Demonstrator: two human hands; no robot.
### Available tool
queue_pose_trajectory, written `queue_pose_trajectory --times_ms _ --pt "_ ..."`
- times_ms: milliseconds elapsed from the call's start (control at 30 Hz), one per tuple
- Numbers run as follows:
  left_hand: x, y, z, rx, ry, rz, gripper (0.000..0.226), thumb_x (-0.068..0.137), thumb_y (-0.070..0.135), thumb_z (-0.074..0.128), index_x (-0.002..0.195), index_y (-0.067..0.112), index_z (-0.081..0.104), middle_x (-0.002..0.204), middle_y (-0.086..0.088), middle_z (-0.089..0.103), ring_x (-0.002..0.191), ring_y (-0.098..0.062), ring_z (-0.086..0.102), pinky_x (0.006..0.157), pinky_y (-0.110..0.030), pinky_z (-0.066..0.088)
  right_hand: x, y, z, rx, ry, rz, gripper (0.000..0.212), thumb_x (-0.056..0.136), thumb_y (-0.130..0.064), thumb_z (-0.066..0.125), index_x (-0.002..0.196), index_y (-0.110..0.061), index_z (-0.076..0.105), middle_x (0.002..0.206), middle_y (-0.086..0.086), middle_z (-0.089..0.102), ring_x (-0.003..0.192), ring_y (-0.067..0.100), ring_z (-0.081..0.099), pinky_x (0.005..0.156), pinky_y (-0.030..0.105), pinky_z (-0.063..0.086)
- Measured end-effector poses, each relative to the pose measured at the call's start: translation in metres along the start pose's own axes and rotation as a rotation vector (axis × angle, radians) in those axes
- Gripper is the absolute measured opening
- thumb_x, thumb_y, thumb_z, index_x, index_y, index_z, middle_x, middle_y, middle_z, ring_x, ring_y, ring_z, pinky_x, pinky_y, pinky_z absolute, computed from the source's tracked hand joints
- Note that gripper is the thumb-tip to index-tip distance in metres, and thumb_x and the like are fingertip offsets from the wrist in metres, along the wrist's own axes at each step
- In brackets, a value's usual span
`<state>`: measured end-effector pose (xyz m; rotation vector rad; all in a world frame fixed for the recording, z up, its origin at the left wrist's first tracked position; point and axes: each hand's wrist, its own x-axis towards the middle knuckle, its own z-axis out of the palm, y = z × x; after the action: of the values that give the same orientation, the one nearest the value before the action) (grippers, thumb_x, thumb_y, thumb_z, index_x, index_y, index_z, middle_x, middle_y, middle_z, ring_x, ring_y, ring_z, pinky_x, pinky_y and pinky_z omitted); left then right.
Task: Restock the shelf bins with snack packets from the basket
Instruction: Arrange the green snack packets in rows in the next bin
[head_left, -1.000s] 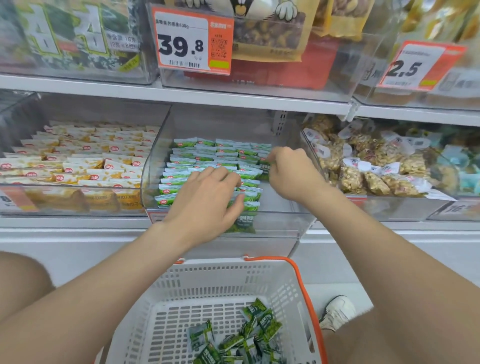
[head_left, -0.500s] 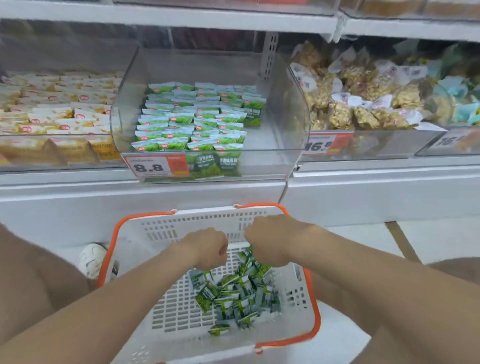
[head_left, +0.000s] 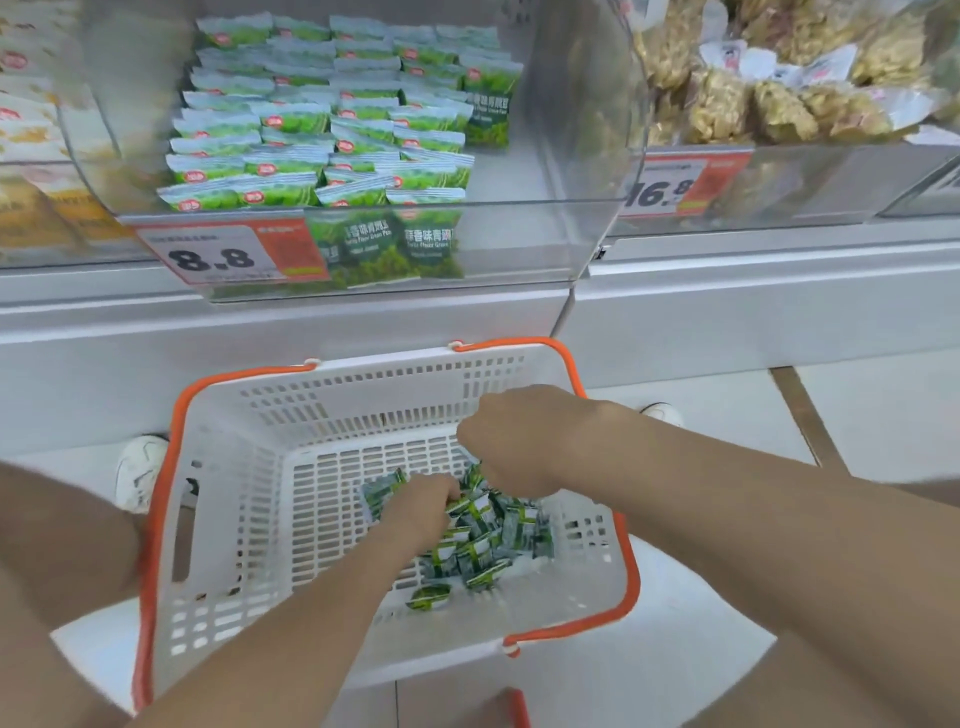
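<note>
A white basket (head_left: 363, 379) with orange handles stands on the floor below the clear shelf bin (head_left: 550, 249). The loose green snack packets (head_left: 488, 545) lie heaped on the basket's bottom, toward its right wall. The left hand (head_left: 421, 509) is sunk into the heap's left edge, its grip curled tight round some packets. The right hand (head_left: 519, 441) is knuckles-up over the heap's far edge; its fingertips are hidden, so I cannot tell its grip. Stocked rows (head_left: 311, 119) fill the bin's left side.
</note>
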<state>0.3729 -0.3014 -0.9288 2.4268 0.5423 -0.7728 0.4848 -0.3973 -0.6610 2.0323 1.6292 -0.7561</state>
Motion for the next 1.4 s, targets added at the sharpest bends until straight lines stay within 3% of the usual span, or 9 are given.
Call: queue_pose_trajectory --times_ms 233,400,533,767,867,1000,1167,1267,1400 --pt "-0.022 0.001 -0.053 -0.314 0.137 0.0 0.026 0.11 0.012 0.041 0.121 0.018 0.063 0.068 -0.002 0.059 0.052 -0.015 0.049 0.052 -0.028 0.04 -0.004 0.004 -0.015 -0.018 -0.014 0.034 0.02 0.097 -0.002 0.05 0.084 -0.016 0.046 0.084 0.004 0.05 0.063 0.019 0.05 0.05 0.032 0.036" --pt "-0.069 0.029 -0.13 -0.657 0.2 0.095 0.034 0.11 0.013 0.047 0.078 0.019 0.059 0.051 0.008 0.043 0.047 -0.01 0.044 0.06 -0.034 0.056 -0.013 0.009 -0.04 -0.032 0.21 -0.064 0.01 0.099 -0.021 0.063 0.102 -0.015 0.056 0.101 0.009 0.059 0.084 0.029 0.061 0.068 0.04 0.055" --pt "-0.113 0.057 -0.186 -1.02 0.166 0.154 0.022 0.108 0.012 0.053 0.097 0.011 0.072 0.065 0.0 0.048 0.056 -0.013 0.041 0.054 -0.027 0.045 -0.027 0.014 -0.053 -0.011 0.271 -0.139 0.074 0.076 -0.039 0.088 0.137 -0.024 0.049 0.114 0.003 0.058 0.104 0.023 0.059 0.078 0.042 0.054" --pt "-0.178 0.085 -0.265 -1.31 0.068 0.206 0.032 0.111 0.027 0.042 0.12 0.007 0.065 0.11 -0.012 0.073 0.082 -0.035 0.073 0.078 -0.045 0.063 -0.056 0.036 -0.089 0.338 0.704 -0.041 0.023 0.096 -0.037 0.066 0.085 -0.018 0.063 0.073 0.0 0.061 0.073 0.023 0.053 0.068 0.039 0.04" --pt "-0.199 0.089 -0.288 -1.085 0.201 0.379 0.01 0.103 0.016 0.063 0.11 0.013 0.069 0.091 0.0 0.079 0.086 -0.033 0.075 0.087 -0.05 0.061 -0.067 0.046 -0.104 0.544 0.774 0.015 0.036 0.1 -0.032 0.064 0.083 -0.001 0.061 0.07 0.016 0.063 0.069 0.029 0.064 0.063 0.04 0.045" --pt "-0.207 0.09 -0.301 -0.877 0.292 0.448 0.021 0.092 0.003 0.076 0.112 0.005 0.073 0.093 -0.015 0.078 0.076 -0.025 0.074 0.072 -0.033 0.063 -0.078 0.049 -0.119 0.971 0.645 -0.088 0.037 0.104 -0.019 0.062 0.104 0.017 0.053 0.086 0.031 0.072 0.076 0.025 0.079 0.073 0.049 0.064" --pt "-0.207 0.095 -0.313 -0.878 0.387 0.441 0.017 0.09 0.001 0.077 0.106 0.004 0.071 0.083 -0.011 0.077 0.073 -0.028 0.075 0.064 -0.033 0.064 -0.083 0.046 -0.129 1.196 0.662 -0.08 0.023 0.093 -0.023 0.078 0.109 -0.006 0.073 0.089 0.014 0.079 0.082 0.029 0.078 0.071 0.037 0.064" --pt "-0.199 0.092 -0.324 -0.686 0.583 0.386 0.028 0.086 0.021 0.086 0.107 0.016 0.069 0.081 -0.001 0.078 0.059 -0.016 0.07 0.049 -0.031 0.052 -0.075 0.05 -0.137 1.205 0.755 -0.023 0.017 0.091 -0.022 0.081 0.102 -0.011 0.075 0.085 0.013 0.078 0.076 0.028 0.078 0.067 0.038 0.063" --pt "-0.18 0.084 -0.335 -0.136 1.025 0.349 0.018 0.094 0.043 0.071 0.106 0.03 0.066 0.084 0.017 0.071 0.067 0.002 0.057 0.072 -0.034 0.049 -0.046 0.08 -0.143 0.72 1.091 0.315 0.023 0.09 -0.036 0.077 0.093 -0.016 0.068 0.082 0.008 0.072 0.08 0.033 0.071 0.068 0.041 0.057"
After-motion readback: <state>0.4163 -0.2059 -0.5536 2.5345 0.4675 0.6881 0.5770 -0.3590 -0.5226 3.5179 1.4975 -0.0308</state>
